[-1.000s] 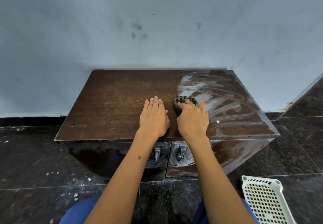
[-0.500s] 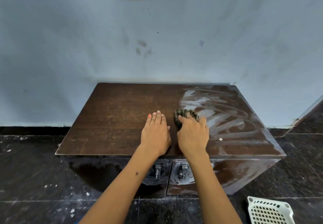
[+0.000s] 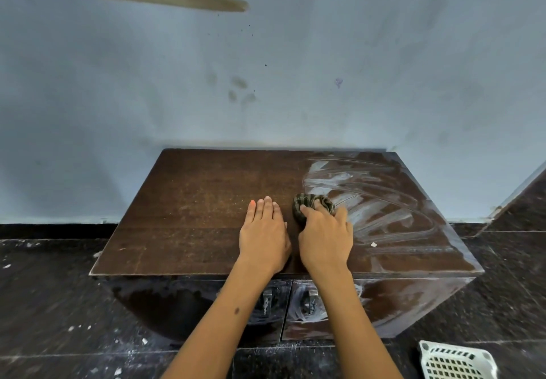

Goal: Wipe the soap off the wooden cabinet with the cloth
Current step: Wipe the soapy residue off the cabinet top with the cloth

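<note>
The right hand [image 3: 325, 237] presses a small, bunched cloth [image 3: 313, 203] onto the top of the cabinet [image 3: 206, 201], fingers curled over the wad, right at the border where bare wood meets soap [image 3: 369, 201]. The left hand [image 3: 264, 235] lies flat beside it, fingers straight and together, palm down on the dry half, holding nothing and seemingly steadying the body.

To do this stroke well, I'd say the cloth should travel rightwards into the white smears with firm, even pressure, each pass overlapping the last and following the grain, so the suds are lifted and not just pushed about. The wad looks small against the soapy area, so turning it to a fresh face now and then would help. The far right corner and the front edge need reaching too.

The top is dark brown wood, matt and a little speckled on the left, glossy and wet on the right where the soap lies in pale curved streaks. A small white fleck [image 3: 373, 244] sits among them. The cloth is dark, mottled and crumpled into a rounded lump. The front [image 3: 399, 299] also shows cloudy smears around two metal handles [image 3: 310, 302]. The floor [image 3: 53, 304] is dark polished stone, dusted with pale crumbs, and a white perforated plastic basket [image 3: 455, 362] sits at the lower right.
</note>
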